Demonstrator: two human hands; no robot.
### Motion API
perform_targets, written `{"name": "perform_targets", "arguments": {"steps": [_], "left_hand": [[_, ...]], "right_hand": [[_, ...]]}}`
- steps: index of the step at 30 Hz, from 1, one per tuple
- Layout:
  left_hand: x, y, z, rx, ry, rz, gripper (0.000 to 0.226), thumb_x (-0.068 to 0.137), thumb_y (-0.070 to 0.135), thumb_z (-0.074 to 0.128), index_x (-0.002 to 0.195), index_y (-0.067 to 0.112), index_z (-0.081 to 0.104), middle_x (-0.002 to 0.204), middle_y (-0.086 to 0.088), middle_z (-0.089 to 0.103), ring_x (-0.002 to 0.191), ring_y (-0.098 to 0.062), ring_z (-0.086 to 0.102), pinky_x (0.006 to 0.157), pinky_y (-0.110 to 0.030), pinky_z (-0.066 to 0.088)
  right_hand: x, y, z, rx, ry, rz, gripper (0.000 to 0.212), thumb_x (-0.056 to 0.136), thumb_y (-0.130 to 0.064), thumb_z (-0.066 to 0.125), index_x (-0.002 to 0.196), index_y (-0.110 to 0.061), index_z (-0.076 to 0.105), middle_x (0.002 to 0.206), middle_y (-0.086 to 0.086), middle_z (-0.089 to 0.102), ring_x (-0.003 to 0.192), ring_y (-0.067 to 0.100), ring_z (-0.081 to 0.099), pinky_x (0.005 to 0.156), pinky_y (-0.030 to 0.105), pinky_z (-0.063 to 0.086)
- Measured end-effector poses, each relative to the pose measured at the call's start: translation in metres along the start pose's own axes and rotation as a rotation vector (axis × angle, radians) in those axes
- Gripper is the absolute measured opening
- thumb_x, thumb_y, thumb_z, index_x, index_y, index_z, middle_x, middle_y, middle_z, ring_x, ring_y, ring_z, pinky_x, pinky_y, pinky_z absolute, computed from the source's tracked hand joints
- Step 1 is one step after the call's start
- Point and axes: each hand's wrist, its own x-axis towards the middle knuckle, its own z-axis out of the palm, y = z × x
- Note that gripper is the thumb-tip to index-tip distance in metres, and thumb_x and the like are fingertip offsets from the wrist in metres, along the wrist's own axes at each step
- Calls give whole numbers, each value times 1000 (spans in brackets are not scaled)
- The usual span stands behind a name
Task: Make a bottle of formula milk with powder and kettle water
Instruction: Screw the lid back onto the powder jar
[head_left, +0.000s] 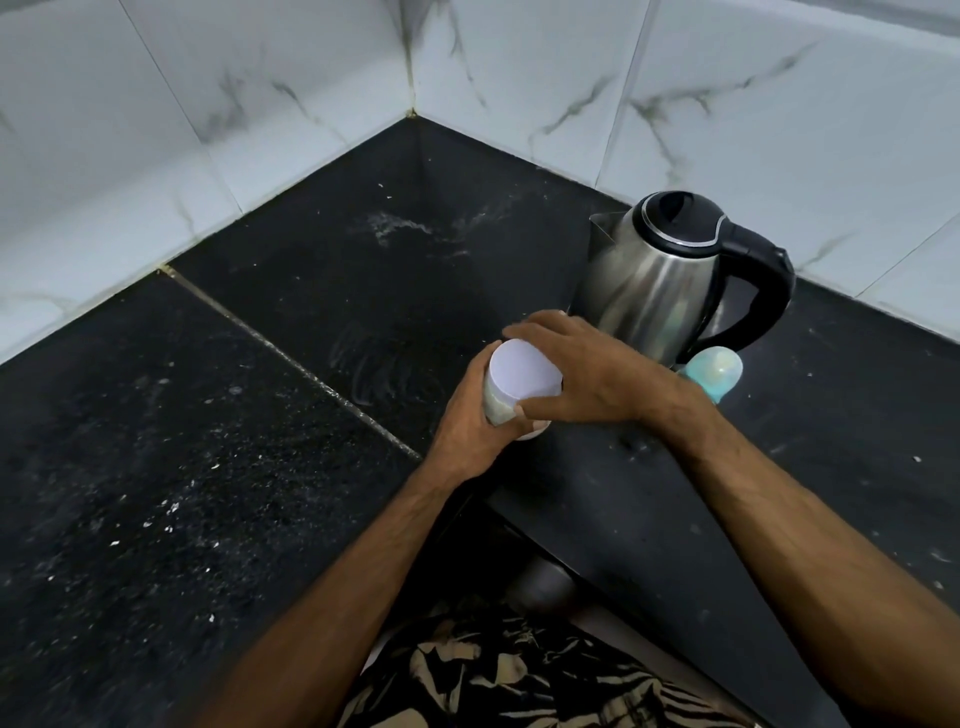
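Left hand (470, 415) steadies the powder jar (519, 387); right hand (582, 371) clamps its lid (524, 375), probably twisting, kettle (670, 275) behind this grip.

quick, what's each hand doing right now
Left hand: grips the body of the powder container.
Right hand: fingers curled round the container's white lid.

No legible text or labels anywhere (kettle (657, 280) body unmarked).
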Motion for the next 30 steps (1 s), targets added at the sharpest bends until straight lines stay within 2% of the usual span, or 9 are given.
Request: {"name": "perform_targets", "arguments": {"steps": [3,8,11,14,17,20,23,25,30], "left_hand": [[0,-2,0,8,3,11,91,75,18,87,148,18,33,136,15,45,115,31,38,92,3,33],[1,-1,0,-11,-8,-4,101,67,28,89,149,27,30,131,25,45,112,33,38,87,4,35],[-1,1,-1,2,-6,13,91,69,35,82,144,32,31,133,30,42,118,29,39,92,2,34],[-2,2,-1,-9,-6,14,93,66,46,81,144,30,33,137,19,46,121,23,42,96,-1,36],[-1,2,-1,-36,-14,-3,96,70,29,88,148,25,32,136,15,47,117,20,44,92,-1,40],[-3,5,-1,-31,0,15,90,67,36,82,143,30,34,131,25,47,117,24,44,91,-1,39],[-3,3,0,-16,5,15,85,72,28,82,142,30,33,134,26,45,121,22,43,95,-2,38],[-3,2,-1,-4,8,19,84,74,26,85,141,30,33,133,28,44,119,24,42,94,-1,37],[-3,3,-1,-27,-10,12,90,69,25,84,144,29,34,132,25,47,116,25,43,94,-2,39]], "right_hand": [[0,-2,5,113,-21,-40,83,76,-37,76,148,-31,34,148,-5,37,134,17,37,107,30,36],[0,-5,10,-134,136,92,92,73,-65,71,149,-28,33,140,2,43,125,24,46,102,40,41],[-1,-4,9,63,13,19,90,78,-49,74,152,-30,26,153,1,29,137,23,34,111,39,35],[1,-1,11,185,-27,-8,87,79,-31,75,151,-30,27,153,-2,31,139,21,32,112,36,35],[3,-5,17,54,133,100,86,77,-51,75,148,-27,33,146,2,41,131,23,42,105,38,42],[2,-6,22,11,154,74,93,74,-61,72,150,-27,30,147,3,38,131,25,41,106,40,40],[0,-2,16,191,-8,-18,93,78,-40,76,153,-31,21,158,-2,22,142,21,26,116,37,29],[0,-1,14,235,-22,-29,92,78,-31,76,152,-32,23,156,-3,28,140,19,29,114,35,32],[-1,-10,19,-83,187,102,91,76,-60,72,149,-26,31,144,3,44,127,25,47,101,40,43]]}}
